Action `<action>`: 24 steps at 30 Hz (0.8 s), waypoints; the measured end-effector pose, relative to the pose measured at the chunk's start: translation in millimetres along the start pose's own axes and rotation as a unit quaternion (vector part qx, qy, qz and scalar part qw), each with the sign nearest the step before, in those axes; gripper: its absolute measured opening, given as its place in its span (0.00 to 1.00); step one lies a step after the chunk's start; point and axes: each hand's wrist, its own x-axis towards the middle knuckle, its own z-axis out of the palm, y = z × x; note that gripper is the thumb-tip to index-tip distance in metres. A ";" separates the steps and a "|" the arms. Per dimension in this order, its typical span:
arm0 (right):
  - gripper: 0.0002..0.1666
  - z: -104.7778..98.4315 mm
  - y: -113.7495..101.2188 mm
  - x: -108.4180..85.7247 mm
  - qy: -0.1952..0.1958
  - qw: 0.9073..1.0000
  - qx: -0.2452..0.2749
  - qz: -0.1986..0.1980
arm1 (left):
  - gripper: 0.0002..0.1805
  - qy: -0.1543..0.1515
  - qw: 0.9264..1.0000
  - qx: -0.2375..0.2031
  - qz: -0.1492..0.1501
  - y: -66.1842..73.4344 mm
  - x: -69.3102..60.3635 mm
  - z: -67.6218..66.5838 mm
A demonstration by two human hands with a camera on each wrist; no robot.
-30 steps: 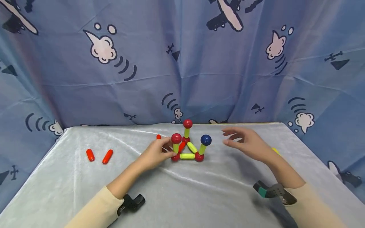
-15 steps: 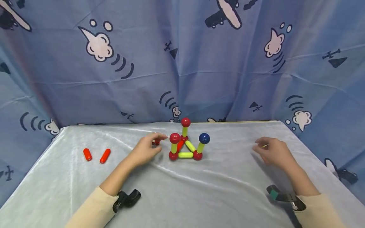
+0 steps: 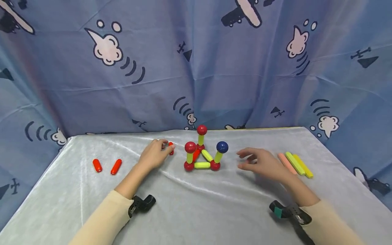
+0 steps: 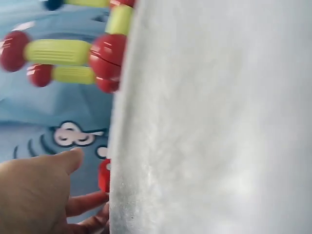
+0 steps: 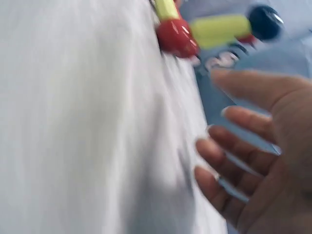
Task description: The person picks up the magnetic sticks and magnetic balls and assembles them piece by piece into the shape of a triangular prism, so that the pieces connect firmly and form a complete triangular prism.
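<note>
A frame of rods and balls stands mid-table: a triangle of yellow-green rods and a red rod joined by red balls. Three upright rods carry two red balls and a blue ball. Left of it, my left hand is beside a small red rod, thumb and fingers apart around its near side; in the left wrist view a gap shows between the thumb and that red piece. To the frame's right my right hand hovers with loosely bent fingers, holding nothing.
Two red rods lie at the left of the cloth-covered table. Beyond my right hand lie an orange stick, a green stick and a yellow stick. A patterned curtain hangs behind.
My left hand has drawn away from the frame to the left, near the small red rod. My right hand went out to the right and came back, and three sticks now show beside it.
</note>
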 end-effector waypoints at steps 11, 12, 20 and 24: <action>0.29 41.9 -37.1 36.0 0.036 0.977 0.199 -0.065 | 0.14 0.007 0.997 -0.001 0.076 31.4 17.2 -14.3; 0.29 40.2 -38.7 36.5 0.044 0.974 0.209 -0.070 | 0.15 0.015 0.995 -0.032 0.096 36.8 16.1 -19.9; 0.22 20.9 -40.4 42.7 0.057 0.960 0.250 -0.116 | 0.18 -0.043 0.957 -0.083 0.276 98.0 -5.1 -53.4; 0.19 24.4 -39.6 44.9 0.042 0.960 0.253 -0.113 | 0.16 -0.076 0.951 -0.027 0.298 107.2 -8.6 -43.5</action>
